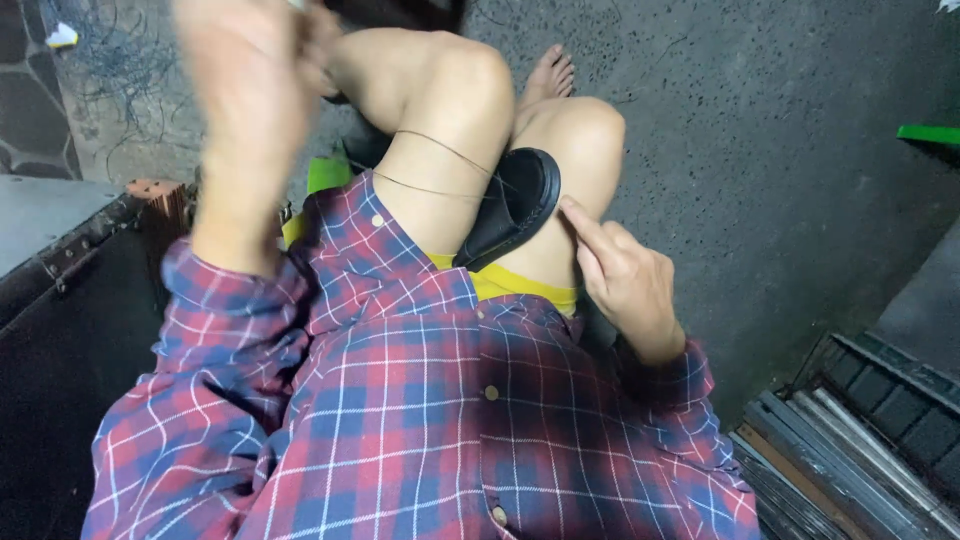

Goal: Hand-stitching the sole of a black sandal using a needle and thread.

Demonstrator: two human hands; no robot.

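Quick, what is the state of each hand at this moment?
Left hand: raised and blurred, pulling the thread; grip cannot be told.
Right hand: partly open, holds nothing, index finger pressing the black shoe.

Rough grey concrete floor (pixel 780 120), speckled, dimly lit. Stone paving (pixel 30 110) at upper left. Dark trunk (pixel 60 300) with rusty metal corner at left. Stacked grey slats (pixel 840 460) lower right. Green edge (pixel 930 133) at far right.
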